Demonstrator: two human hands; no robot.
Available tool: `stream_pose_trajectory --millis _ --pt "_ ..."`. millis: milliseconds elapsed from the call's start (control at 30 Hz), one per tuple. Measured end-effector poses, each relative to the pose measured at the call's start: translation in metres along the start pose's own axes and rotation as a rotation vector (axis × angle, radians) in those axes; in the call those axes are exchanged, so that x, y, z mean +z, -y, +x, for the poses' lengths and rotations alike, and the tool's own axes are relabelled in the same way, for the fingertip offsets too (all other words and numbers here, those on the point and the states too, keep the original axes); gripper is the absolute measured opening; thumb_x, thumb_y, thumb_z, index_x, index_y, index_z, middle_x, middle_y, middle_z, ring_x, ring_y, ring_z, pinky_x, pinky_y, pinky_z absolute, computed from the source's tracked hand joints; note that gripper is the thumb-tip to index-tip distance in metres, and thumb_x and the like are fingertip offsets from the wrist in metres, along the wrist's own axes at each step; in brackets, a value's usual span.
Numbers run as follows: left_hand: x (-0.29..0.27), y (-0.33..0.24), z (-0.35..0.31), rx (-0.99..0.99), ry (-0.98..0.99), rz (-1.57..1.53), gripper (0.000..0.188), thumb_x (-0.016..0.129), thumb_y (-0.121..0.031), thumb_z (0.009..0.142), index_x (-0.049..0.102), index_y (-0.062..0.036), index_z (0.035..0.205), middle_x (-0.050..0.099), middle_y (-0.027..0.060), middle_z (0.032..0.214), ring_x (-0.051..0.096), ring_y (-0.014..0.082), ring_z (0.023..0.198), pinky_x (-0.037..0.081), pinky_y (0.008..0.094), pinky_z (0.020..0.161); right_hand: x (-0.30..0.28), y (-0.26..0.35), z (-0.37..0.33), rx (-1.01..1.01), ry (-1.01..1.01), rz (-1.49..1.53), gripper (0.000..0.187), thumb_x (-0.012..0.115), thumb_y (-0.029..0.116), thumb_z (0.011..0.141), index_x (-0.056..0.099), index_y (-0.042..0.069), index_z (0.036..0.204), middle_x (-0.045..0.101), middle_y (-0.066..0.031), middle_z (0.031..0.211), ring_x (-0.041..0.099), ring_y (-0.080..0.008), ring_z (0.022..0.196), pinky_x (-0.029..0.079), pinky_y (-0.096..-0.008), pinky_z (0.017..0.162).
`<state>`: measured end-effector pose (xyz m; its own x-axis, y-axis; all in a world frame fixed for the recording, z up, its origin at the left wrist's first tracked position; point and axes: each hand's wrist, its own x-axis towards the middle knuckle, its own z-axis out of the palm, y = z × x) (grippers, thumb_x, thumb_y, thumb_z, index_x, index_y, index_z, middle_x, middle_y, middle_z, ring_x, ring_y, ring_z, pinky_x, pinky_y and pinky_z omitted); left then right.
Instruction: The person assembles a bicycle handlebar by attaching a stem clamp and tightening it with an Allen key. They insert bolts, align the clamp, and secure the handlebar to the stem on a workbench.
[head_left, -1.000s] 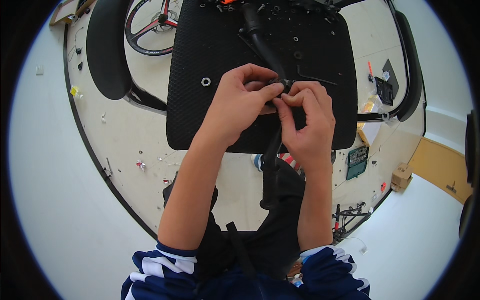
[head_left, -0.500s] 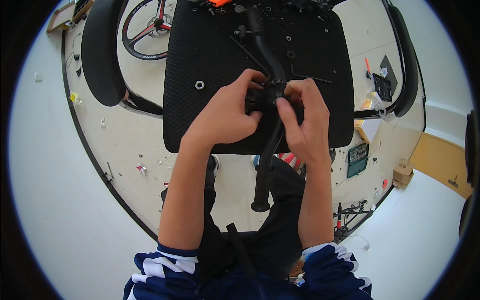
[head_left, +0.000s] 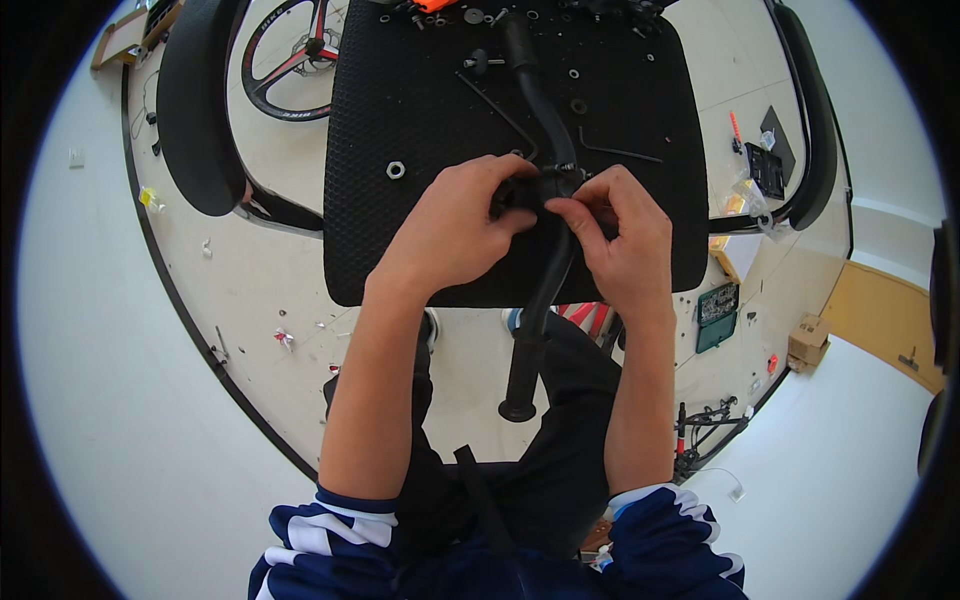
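Left hand (head_left: 450, 225) is gripping the black clamp (head_left: 553, 185) at the handlebar (head_left: 547, 115) near the chair seat's (head_left: 385, 250) front edge, right hand (head_left: 630, 235) is fingering its side, grip unclear: seemingly adjusting, next move calling for steady alignment.

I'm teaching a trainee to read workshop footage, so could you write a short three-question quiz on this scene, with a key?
1. True or false: the silver hex nut lies on the black chair seat, to the left of the bicycle handlebar.
2. Which hand is nearer the silver hex nut?
3. Which item shows between the armrest at picture left and the chair seat?
A) a yellow bucket
B) a three-spoke wheel
C) a blue helmet

Key:
1. True.
2. The left hand.
3. B.
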<state>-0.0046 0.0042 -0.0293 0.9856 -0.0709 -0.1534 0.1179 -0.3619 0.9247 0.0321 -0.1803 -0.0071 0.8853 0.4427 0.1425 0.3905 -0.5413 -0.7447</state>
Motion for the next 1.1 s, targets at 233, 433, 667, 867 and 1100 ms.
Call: stream_pose_trajectory --millis 233,433,667,867,1100 --pt "-0.008 0.002 -0.005 0.076 0.005 0.041 0.036 0.069 0.000 0.086 0.065 -0.0009 0.121 0.066 0.0121 0.112 0.062 0.0230 0.093 0.052 0.0320 0.080 -0.014 -0.002 -0.013 0.006 0.053 0.147 0.010 0.068 -0.002 0.088 0.064 0.001 0.098 0.063 -0.0091 0.088 0.065 -0.0232 0.073 0.051 -0.0308 0.065" --pt "-0.014 0.008 -0.005 0.071 -0.048 0.171 0.034 0.072 -0.001 0.084 0.068 -0.0055 0.117 0.064 0.0087 0.117 0.055 0.0264 0.110 0.049 0.0352 0.090 0.015 -0.019 -0.024 -0.164 0.047 -0.220 0.020 0.069 0.005 0.088 0.064 0.003 0.106 0.064 -0.0090 0.093 0.065 -0.0260 0.081 0.052 -0.0342 0.067" --pt "-0.007 0.007 -0.004 0.168 -0.074 0.366 0.040 0.082 -0.017 0.078 0.071 -0.0077 0.115 0.066 0.0057 0.113 0.055 0.0261 0.112 0.039 0.0389 0.097 0.028 -0.045 -0.028 -0.332 -0.031 -0.400 0.015 0.070 0.006 0.087 0.063 0.003 0.100 0.062 -0.0060 0.088 0.059 -0.0233 0.088 0.044 -0.0376 0.084" --pt "-0.009 0.010 0.000 0.100 -0.040 0.376 0.042 0.084 -0.023 0.075 0.072 -0.0092 0.113 0.068 0.0031 0.107 0.055 0.0243 0.111 0.032 0.0397 0.099 0.017 -0.024 -0.028 -0.044 0.060 -0.221 0.012 0.069 0.007 0.090 0.062 0.004 0.100 0.063 -0.0066 0.085 0.058 -0.0235 0.083 0.042 -0.0361 0.083" --pt "-0.007 0.008 -0.001 0.084 -0.037 0.339 0.041 0.084 -0.021 0.077 0.072 -0.0090 0.114 0.068 0.0034 0.109 0.054 0.0248 0.113 0.035 0.0386 0.100 0.018 -0.032 -0.034 -0.018 0.010 -0.042 0.013 0.068 0.006 0.091 0.061 0.005 0.103 0.066 -0.0079 0.091 0.059 -0.0253 0.080 0.043 -0.0350 0.076"
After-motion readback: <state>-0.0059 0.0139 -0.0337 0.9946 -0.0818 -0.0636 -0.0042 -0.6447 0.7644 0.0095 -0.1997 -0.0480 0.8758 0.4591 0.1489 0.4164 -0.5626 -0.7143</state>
